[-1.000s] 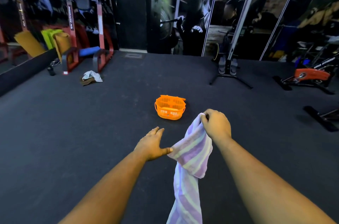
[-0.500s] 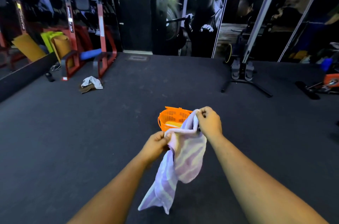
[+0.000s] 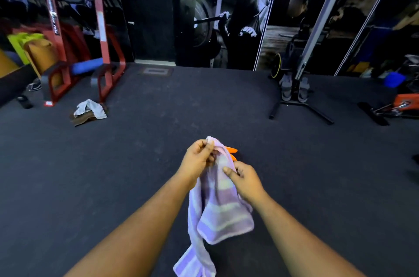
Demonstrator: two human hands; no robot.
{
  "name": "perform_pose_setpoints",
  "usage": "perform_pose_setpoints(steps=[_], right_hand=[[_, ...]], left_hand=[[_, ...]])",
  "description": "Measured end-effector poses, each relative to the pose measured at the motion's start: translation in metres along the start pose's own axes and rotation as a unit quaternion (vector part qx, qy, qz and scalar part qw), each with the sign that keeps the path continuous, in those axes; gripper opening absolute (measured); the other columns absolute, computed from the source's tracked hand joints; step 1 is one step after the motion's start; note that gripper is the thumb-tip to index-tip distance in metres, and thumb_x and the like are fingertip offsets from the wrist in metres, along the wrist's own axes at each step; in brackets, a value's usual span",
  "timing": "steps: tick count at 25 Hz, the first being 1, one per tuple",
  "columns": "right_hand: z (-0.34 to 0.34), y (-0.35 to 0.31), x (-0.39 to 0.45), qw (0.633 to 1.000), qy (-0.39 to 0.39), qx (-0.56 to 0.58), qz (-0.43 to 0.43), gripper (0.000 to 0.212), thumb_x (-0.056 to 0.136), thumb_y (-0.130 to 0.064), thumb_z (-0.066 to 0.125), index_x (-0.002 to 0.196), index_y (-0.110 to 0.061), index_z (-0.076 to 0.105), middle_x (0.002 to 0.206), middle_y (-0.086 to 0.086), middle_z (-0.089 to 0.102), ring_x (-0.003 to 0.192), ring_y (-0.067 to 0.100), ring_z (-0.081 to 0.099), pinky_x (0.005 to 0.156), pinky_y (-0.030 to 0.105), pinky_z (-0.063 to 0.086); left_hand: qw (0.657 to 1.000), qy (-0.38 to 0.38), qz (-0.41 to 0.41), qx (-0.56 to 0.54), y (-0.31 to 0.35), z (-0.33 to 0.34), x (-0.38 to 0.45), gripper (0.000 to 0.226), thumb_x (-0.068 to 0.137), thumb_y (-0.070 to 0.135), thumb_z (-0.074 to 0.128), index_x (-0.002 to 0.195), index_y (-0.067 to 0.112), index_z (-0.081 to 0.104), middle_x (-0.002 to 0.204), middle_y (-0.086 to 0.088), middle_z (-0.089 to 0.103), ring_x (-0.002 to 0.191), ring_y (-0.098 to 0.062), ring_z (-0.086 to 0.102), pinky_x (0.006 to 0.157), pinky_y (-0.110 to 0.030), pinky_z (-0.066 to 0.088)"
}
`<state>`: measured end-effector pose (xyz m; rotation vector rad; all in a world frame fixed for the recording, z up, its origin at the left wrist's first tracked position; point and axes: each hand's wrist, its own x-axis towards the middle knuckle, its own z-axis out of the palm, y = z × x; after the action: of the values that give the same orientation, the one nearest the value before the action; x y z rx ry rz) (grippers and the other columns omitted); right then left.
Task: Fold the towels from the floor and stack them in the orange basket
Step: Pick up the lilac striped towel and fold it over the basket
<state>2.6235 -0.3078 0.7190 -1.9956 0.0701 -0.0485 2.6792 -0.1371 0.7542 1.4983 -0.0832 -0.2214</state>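
Left hand (image 3: 199,158) & right hand (image 3: 246,180) both pinch striped towel (image 3: 223,213), fingers curled, orange basket (image 3: 232,152) mostly hidden behind.

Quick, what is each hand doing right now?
Left hand: pinching the top edge of the purple striped towel.
Right hand: gripping the same towel lower down.

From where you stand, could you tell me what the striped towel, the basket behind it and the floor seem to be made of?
Striped towel: soft terry-like cloth, matte; it drapes and folds limply from both hands.
Basket: probably moulded plastic; only a smooth, bright orange rim shows behind the towel.
Floor: dark matte matting, possibly rubber or low carpet; faintly speckled, without shine.
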Motion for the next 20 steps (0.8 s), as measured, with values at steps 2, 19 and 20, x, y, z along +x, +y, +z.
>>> perform_pose_setpoints(steps=[2,19,20], right_hand=[[0.002,-0.008,0.037,0.996,0.050,0.063,0.045,0.024,0.098,-0.022,0.066,0.074,-0.017,0.063,0.063,-0.014,0.059,0.059,0.006,0.049,0.059,0.029,0.041],[-0.040,-0.016,0.171,0.969,0.063,0.200,0.132,0.044,0.104,-0.033,0.058,0.093,0.010,0.063,0.075,0.017,0.068,0.067,0.026,0.068,0.056,0.034,0.056],[-0.042,-0.014,0.173,0.968,0.076,0.199,0.131,0.042,0.104,-0.035,0.058,0.090,0.005,0.064,0.076,0.017,0.069,0.067,0.026,0.069,0.055,0.034,0.056]], left_hand=[[0.995,-0.039,0.016,0.095,-0.015,-0.007,0.021,0.042,0.090,0.051,0.069,0.103,0.013,0.057,0.094,0.000,0.062,0.083,-0.010,0.058,0.080,-0.034,0.053],[0.993,-0.080,-0.037,0.076,-0.025,-0.009,0.129,0.022,0.103,0.011,0.059,0.108,0.019,0.079,0.110,-0.017,0.076,0.097,-0.021,0.069,0.095,-0.047,0.056],[0.992,-0.079,-0.033,0.090,-0.025,-0.008,0.131,0.022,0.101,0.013,0.061,0.105,0.022,0.080,0.108,-0.016,0.077,0.094,-0.021,0.068,0.094,-0.048,0.056]])
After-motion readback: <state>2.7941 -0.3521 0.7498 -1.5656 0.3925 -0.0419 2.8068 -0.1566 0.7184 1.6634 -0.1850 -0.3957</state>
